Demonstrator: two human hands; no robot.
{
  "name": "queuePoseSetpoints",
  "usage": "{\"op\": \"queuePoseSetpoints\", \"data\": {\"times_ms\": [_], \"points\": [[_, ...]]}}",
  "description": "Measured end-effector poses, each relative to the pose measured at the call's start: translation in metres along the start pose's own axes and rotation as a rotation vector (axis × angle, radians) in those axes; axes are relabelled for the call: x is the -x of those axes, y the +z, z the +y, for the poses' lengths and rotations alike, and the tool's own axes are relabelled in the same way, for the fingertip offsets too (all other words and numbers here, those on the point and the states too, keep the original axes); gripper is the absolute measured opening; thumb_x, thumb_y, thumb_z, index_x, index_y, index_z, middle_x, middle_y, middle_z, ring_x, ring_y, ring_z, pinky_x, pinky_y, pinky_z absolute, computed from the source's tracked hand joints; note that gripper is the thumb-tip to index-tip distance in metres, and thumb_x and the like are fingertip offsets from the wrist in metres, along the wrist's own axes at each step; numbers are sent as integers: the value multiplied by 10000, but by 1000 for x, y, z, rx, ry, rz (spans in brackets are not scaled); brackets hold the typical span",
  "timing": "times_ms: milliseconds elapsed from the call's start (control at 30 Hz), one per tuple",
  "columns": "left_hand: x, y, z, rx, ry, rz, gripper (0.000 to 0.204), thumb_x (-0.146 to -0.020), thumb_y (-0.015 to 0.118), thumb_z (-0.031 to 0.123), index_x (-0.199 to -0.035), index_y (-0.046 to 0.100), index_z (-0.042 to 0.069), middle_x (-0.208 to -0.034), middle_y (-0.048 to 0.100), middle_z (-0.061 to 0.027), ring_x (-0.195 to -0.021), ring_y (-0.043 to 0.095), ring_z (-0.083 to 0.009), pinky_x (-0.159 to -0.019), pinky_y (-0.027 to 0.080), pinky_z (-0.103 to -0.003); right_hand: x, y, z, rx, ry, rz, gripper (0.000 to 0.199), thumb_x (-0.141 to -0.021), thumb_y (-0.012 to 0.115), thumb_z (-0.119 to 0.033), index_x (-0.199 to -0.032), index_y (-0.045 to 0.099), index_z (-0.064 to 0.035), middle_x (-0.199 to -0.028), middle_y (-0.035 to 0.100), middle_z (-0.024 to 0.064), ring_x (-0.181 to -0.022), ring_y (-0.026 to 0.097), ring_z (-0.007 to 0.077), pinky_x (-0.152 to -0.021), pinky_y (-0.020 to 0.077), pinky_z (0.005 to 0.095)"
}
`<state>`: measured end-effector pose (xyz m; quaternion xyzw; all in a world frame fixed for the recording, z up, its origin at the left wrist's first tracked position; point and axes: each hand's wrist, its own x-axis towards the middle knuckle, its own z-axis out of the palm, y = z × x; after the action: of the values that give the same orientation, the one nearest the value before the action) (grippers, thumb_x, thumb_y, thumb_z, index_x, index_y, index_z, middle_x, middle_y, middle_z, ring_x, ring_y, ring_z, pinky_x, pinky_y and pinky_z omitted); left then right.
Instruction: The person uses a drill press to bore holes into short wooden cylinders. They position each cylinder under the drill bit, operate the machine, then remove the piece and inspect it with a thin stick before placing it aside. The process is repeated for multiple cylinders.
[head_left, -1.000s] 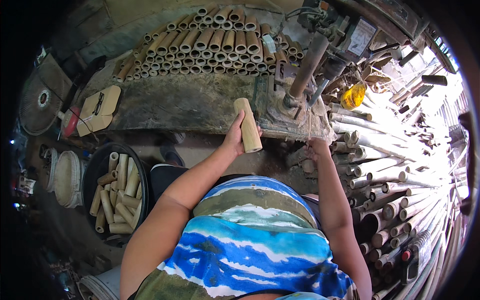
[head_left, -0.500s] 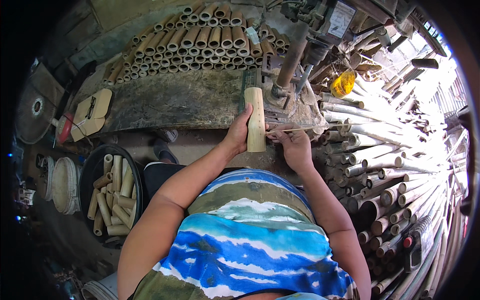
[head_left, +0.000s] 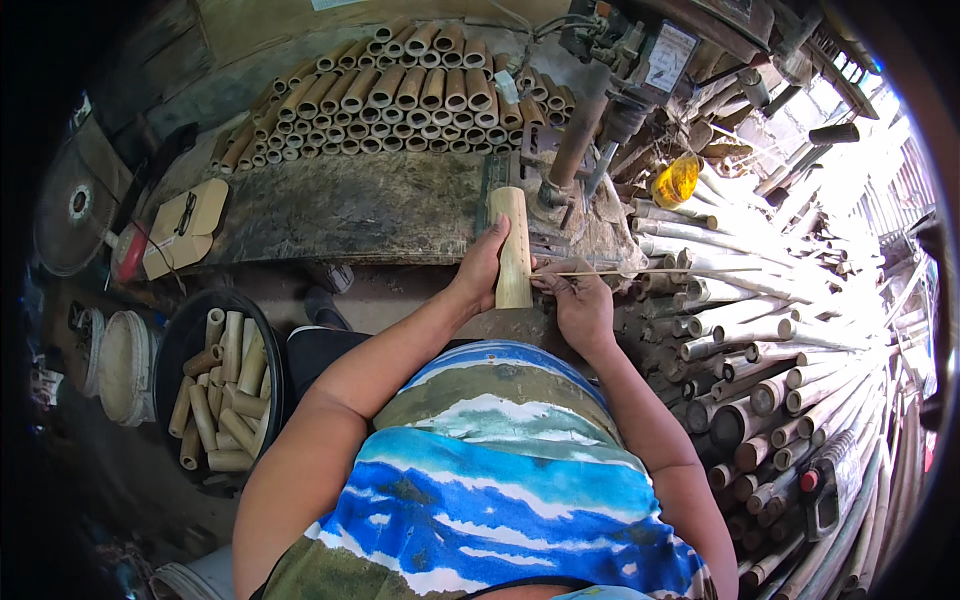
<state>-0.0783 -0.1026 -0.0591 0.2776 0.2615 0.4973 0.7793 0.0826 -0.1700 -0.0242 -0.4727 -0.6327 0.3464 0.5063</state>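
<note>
My left hand [head_left: 483,268] grips a short pale bamboo tube [head_left: 514,243] and holds it upright at the front edge of the worn workbench [head_left: 360,210]. My right hand [head_left: 578,300] pinches a thin bamboo stick [head_left: 650,271] that runs off to the right, its near end touching the tube's side. Both hands sit just in front of the drill press column [head_left: 575,150].
Cut bamboo tubes are stacked in rows [head_left: 390,100] at the back of the bench. A black tub [head_left: 215,380] of short bamboo pieces stands at my lower left. Long bamboo poles [head_left: 780,380] pile up on the right. A yellow bottle [head_left: 676,180] sits by the machine.
My left hand brought the tube nearer and stood it upright at the bench's edge. My right hand picked up the thin stick and set its end against the tube.
</note>
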Motion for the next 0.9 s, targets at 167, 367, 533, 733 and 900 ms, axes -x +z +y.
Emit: {"op": "queuePoseSetpoints", "data": {"times_ms": [167, 367, 533, 733, 900], "points": [[-3, -2, -2, 17, -5, -10, 489, -1029, 452, 561, -1091, 535, 83, -821, 637, -91, -717, 658, -198, -659, 561, -355, 0, 2, 1, -46, 20, 22, 65, -956, 635, -11, -1006, 650, 27, -919, 735, 118, -843, 697, 134, -775, 548, 279], [-5, -6, -7, -3, -81, -28, 497, -1031, 456, 553, -1113, 545, 71, -873, 640, -92, -728, 650, -204, -671, 558, -371, -4, 0, 2, 130, 64, -15, 75, -951, 608, 0, -993, 663, 30, -899, 729, 109, -825, 695, 138, -756, 550, 283], [-5, -11, -12, 16, -172, -35, 511, -1038, 453, 534, -1169, 547, 50, -950, 657, -115, -817, 668, -232, -742, 566, -398, -9, 0, 11, 177, 135, -45, 88, -963, 634, -62, -970, 681, 12, -868, 709, 68, -772, 666, 118, -708, 542, 263], [-9, -13, -18, 125, -294, 39, 455, -1050, 474, 452, -1223, 536, 35, -1098, 651, -151, -979, 675, -286, -833, 577, -448, -19, -7, 30, -9, 377, -39, 110, -980, 621, -92, -1029, 658, -1, -867, 696, 61, -754, 659, 132, -681, 545, 276], [-10, -6, -23, 126, -349, 195, 420, -1042, 512, 412, -1236, 533, 40, -1138, 644, -152, -1039, 677, -310, -882, 592, -502, -14, -16, 38, -561, 591, 24, 126, -994, 604, -142, -1034, 651, -32, -889, 696, 57, -703, 642, 139, -641, 544, 297]]}}
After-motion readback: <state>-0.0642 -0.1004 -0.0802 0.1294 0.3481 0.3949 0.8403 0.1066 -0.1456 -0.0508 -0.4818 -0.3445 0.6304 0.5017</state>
